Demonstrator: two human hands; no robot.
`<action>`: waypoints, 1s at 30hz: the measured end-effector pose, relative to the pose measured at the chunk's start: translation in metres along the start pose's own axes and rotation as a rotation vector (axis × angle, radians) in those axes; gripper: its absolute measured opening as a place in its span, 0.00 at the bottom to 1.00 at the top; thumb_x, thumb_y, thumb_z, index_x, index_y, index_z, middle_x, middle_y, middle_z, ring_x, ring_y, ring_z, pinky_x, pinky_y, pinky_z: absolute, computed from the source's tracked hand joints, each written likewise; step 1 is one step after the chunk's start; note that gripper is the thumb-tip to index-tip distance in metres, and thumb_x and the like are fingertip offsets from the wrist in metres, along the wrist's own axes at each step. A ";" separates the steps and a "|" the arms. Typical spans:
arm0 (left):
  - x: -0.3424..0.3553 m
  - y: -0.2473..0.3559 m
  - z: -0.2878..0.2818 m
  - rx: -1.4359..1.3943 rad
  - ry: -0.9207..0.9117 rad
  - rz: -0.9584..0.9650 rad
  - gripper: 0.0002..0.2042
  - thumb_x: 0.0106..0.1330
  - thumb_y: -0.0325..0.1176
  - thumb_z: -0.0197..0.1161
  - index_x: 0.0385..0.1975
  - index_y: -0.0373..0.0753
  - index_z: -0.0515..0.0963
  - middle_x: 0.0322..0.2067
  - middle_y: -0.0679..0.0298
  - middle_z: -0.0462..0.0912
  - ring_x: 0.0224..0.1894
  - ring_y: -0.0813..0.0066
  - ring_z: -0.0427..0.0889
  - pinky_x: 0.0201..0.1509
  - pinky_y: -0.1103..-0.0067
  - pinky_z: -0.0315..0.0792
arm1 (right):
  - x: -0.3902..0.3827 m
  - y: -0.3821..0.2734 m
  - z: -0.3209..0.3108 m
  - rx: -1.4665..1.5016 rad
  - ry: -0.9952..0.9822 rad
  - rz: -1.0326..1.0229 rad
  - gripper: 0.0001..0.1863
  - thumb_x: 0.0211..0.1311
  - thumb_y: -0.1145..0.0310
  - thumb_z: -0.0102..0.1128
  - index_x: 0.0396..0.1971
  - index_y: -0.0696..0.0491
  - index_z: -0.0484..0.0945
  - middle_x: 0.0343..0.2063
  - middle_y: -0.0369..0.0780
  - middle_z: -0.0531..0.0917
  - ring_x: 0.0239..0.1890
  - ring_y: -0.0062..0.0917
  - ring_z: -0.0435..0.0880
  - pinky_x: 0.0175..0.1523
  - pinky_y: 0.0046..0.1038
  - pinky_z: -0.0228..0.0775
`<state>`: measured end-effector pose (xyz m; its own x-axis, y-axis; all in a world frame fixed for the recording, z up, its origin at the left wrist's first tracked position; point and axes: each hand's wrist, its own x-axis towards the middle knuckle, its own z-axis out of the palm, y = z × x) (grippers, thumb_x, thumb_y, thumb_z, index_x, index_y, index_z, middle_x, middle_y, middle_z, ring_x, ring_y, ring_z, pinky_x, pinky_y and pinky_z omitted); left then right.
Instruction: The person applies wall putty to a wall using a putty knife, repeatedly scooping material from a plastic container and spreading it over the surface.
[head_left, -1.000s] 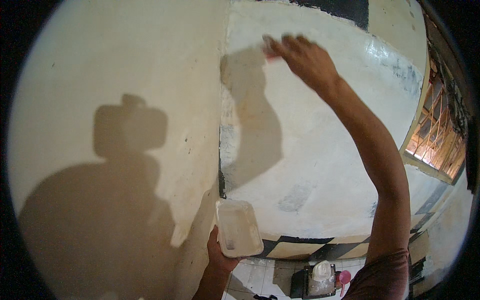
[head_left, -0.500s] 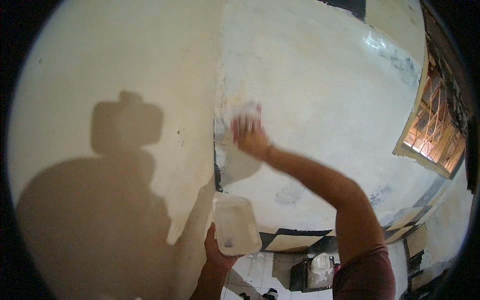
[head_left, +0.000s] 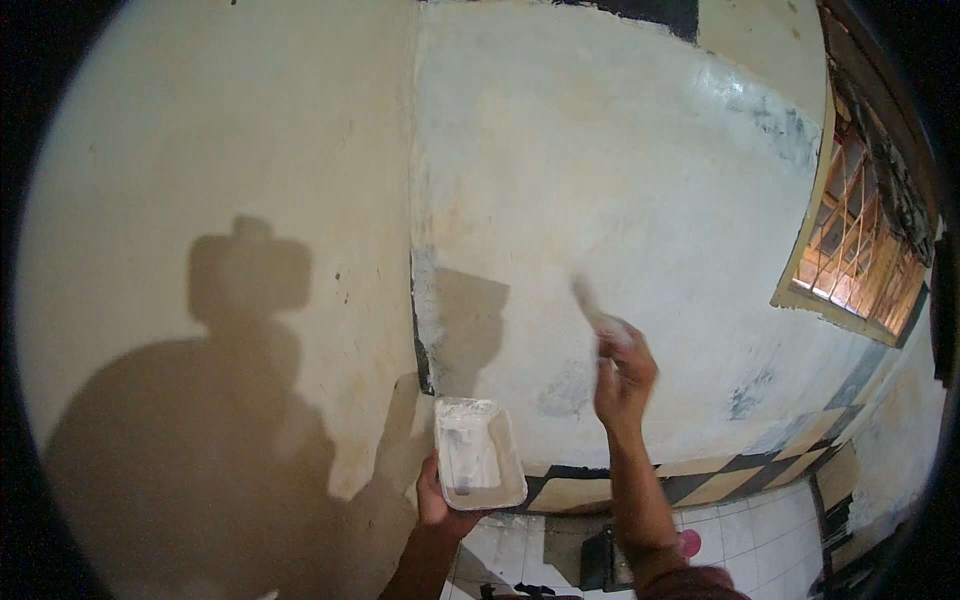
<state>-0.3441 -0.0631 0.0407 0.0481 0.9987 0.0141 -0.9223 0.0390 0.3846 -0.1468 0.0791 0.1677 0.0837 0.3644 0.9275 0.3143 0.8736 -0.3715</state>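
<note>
My left hand point(head_left: 440, 508) grips a white rectangular plastic tray point(head_left: 512, 455) by its lower left side. White paste coats the inside of the tray, thicker along its far end. My right hand point(head_left: 627, 375) is closed round a putty knife point(head_left: 590, 302), seen nearly edge-on and smeared by motion. The knife is to the right of the tray and above it in view, in front of the patchy white wall point(head_left: 560, 180); whether its blade touches the wall I cannot tell.
A cream wall point(head_left: 330, 130) meets the white wall at a corner on the left and carries my shadow. A barred window point(head_left: 860, 240) is at the right. Below are a checkered tile band point(head_left: 700, 487), a dark box-like stand point(head_left: 597, 558) and a pink round object point(head_left: 689, 543).
My right hand has come away from the wall near the corner, moving right and down with the putty knife turned edge-on. My left hand keeps the tray in nearly the same place.
</note>
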 end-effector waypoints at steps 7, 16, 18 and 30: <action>0.004 -0.013 0.041 0.451 -0.112 0.180 0.30 0.67 0.59 0.48 0.63 0.46 0.67 0.58 0.57 0.74 0.58 0.54 0.75 0.57 0.51 0.72 | -0.118 0.031 -0.062 1.030 0.600 1.450 0.07 0.64 0.74 0.57 0.41 0.54 0.75 0.33 0.35 0.80 0.31 0.23 0.79 0.32 0.24 0.70; 0.032 -0.041 0.014 -0.020 -0.033 -0.214 0.34 0.66 0.63 0.48 0.65 0.46 0.64 0.60 0.56 0.72 0.61 0.51 0.72 0.60 0.46 0.66 | -0.122 -0.003 -0.068 0.623 0.042 1.139 0.11 0.64 0.69 0.58 0.41 0.59 0.80 0.33 0.35 0.82 0.28 0.16 0.79 0.25 0.21 0.68; 0.032 -0.042 0.024 -0.064 -0.100 -0.217 0.35 0.66 0.63 0.48 0.66 0.46 0.64 0.60 0.56 0.72 0.61 0.52 0.72 0.61 0.46 0.65 | -0.108 -0.016 -0.069 0.389 -0.233 1.148 0.10 0.64 0.69 0.57 0.38 0.61 0.80 0.29 0.35 0.82 0.26 0.16 0.78 0.25 0.21 0.68; 0.034 -0.052 0.032 -0.056 -0.081 -0.278 0.31 0.68 0.60 0.46 0.65 0.47 0.66 0.58 0.60 0.74 0.60 0.56 0.74 0.59 0.44 0.69 | -0.076 -0.026 -0.076 0.174 -0.625 1.137 0.11 0.64 0.69 0.58 0.34 0.63 0.83 0.23 0.36 0.82 0.21 0.15 0.74 0.25 0.21 0.65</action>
<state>-0.2825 -0.0318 0.0510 0.3307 0.9437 -0.0100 -0.8890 0.3151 0.3322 -0.0894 0.0042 0.1102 -0.2453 0.9673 -0.0647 0.2300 -0.0068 -0.9732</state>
